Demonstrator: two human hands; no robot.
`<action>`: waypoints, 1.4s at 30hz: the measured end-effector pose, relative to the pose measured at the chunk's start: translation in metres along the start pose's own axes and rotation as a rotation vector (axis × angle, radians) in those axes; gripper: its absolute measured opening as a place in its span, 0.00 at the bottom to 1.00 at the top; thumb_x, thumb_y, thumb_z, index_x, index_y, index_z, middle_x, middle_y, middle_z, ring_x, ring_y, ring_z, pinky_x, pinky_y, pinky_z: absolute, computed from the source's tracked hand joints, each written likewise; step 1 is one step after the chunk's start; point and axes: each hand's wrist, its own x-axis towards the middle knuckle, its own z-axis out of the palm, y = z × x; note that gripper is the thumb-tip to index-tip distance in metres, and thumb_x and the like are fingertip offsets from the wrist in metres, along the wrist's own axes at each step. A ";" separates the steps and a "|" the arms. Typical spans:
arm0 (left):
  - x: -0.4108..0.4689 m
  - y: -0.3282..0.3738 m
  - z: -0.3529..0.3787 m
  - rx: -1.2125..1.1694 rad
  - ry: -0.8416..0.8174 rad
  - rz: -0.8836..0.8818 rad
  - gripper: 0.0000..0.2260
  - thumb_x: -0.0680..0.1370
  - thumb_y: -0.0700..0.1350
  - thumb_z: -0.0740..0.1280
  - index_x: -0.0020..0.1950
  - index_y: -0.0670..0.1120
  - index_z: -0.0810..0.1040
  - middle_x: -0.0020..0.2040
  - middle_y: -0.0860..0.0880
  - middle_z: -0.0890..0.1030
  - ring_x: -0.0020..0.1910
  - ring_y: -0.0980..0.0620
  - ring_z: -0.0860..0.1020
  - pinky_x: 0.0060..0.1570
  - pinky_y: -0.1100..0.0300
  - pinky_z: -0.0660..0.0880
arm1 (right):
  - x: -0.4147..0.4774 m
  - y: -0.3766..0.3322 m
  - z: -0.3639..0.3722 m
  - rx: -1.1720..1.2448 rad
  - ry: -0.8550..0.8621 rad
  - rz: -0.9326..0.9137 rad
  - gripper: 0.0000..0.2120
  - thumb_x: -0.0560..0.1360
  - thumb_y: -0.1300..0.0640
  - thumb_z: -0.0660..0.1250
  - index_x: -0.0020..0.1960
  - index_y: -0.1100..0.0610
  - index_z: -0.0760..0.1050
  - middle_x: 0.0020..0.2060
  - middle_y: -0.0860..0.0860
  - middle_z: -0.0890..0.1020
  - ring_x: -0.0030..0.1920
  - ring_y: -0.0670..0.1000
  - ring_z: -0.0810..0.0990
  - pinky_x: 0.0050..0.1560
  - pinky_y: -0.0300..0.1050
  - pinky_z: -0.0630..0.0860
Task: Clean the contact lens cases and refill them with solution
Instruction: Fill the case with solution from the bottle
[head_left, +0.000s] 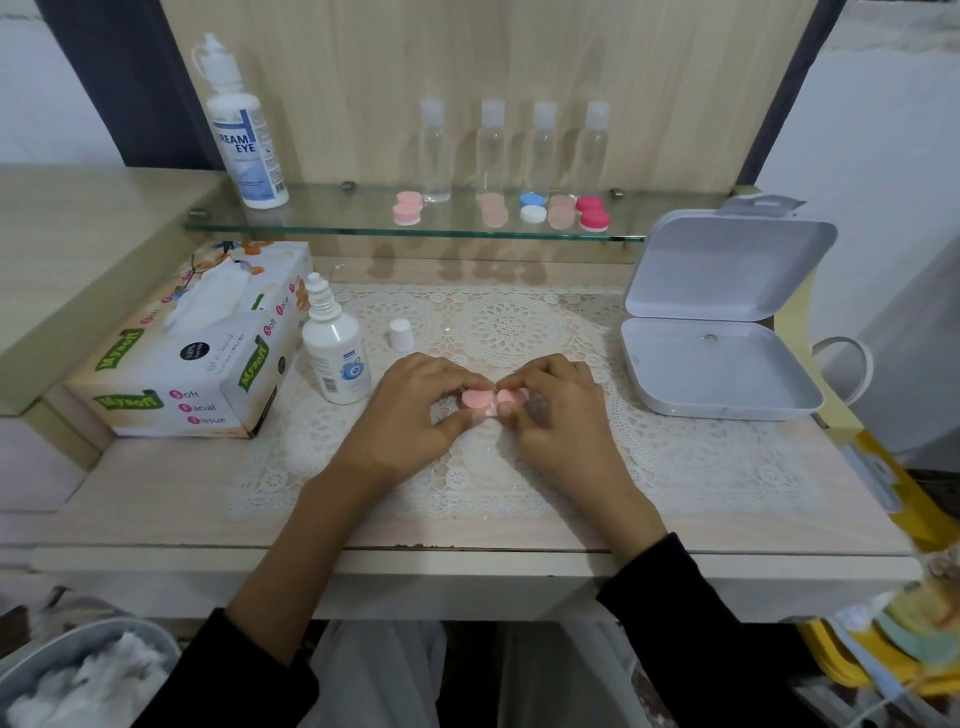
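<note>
Head view: a pink lens case (487, 401) is held just above the middle of the bench (156, 499), its long axis lying left to right. One capped end is pinched by the left hand (415, 415), the other by the right hand (558, 415). Both caps are equally within reach, and the uncapped solution bottle (335, 358) stands nearer the left hand.

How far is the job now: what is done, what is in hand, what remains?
Done: small solution bottle uncapped, cap beside it. In hand: left hand and right hand grip a pink case, lids seemingly on. Left: probably the cases on the glass shelf.
</note>
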 end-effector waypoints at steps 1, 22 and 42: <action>0.000 0.000 0.000 0.002 -0.002 0.000 0.14 0.71 0.51 0.69 0.55 0.50 0.82 0.49 0.55 0.82 0.52 0.55 0.75 0.56 0.49 0.73 | 0.000 0.000 0.000 0.011 0.009 0.000 0.08 0.71 0.58 0.72 0.51 0.54 0.82 0.49 0.47 0.77 0.55 0.51 0.71 0.53 0.44 0.62; -0.002 -0.001 -0.004 0.232 0.022 -0.059 0.17 0.74 0.54 0.68 0.62 0.52 0.78 0.56 0.55 0.79 0.57 0.54 0.73 0.59 0.57 0.69 | -0.002 -0.002 -0.001 -0.013 0.006 0.014 0.10 0.72 0.57 0.69 0.53 0.55 0.82 0.51 0.48 0.76 0.56 0.51 0.72 0.59 0.48 0.66; -0.028 -0.005 -0.002 0.245 0.011 -0.195 0.22 0.76 0.58 0.59 0.67 0.52 0.74 0.68 0.56 0.71 0.67 0.59 0.65 0.64 0.61 0.66 | 0.007 -0.010 -0.010 -0.031 -0.061 0.034 0.10 0.72 0.48 0.71 0.47 0.54 0.78 0.47 0.48 0.76 0.52 0.50 0.72 0.52 0.49 0.70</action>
